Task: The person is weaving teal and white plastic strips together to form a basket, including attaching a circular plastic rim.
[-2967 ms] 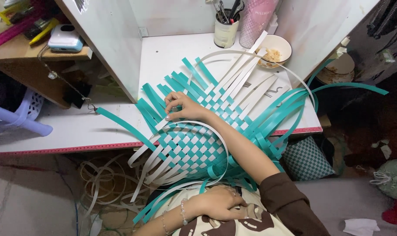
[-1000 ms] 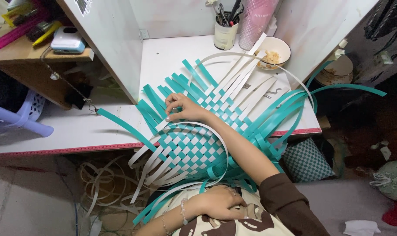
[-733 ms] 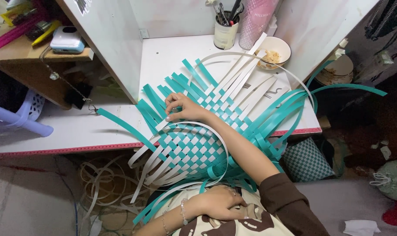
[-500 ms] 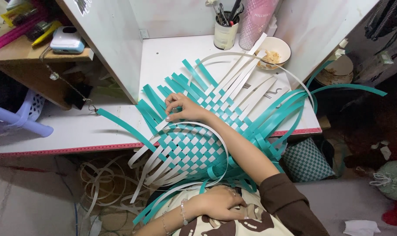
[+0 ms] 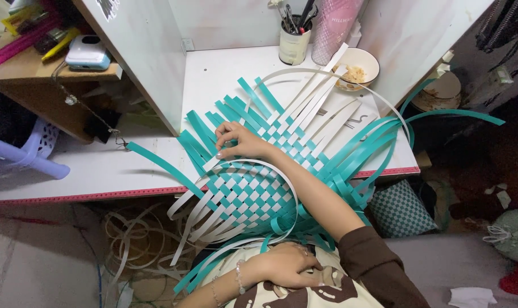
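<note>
In the head view, a woven mat [image 5: 253, 191] of teal and white strips is spread over the near edge of the white desk [image 5: 213, 74]. The right hand [image 5: 239, 144] is laid on the mat's left part, fingers bent, pinching a strip. The left hand [image 5: 284, 265] is rested near the body, fingers loosely curled, holding nothing. A pen cup [image 5: 293, 43] and a bowl [image 5: 359, 65] are seen at the far side.

Up at the back of the white desk [image 5: 225, 68] there's a cup of pens [image 5: 294, 41], a pink tumbler [image 5: 334, 25] just beside it, and a pale bowl [image 5: 359, 64] with something crumbly inside. Over on the wooden shelf [image 5: 37, 71] sits a small light-blue device [image 5: 87, 52], and loose pale strips [image 5: 139, 245] coil on the floor below.
</note>
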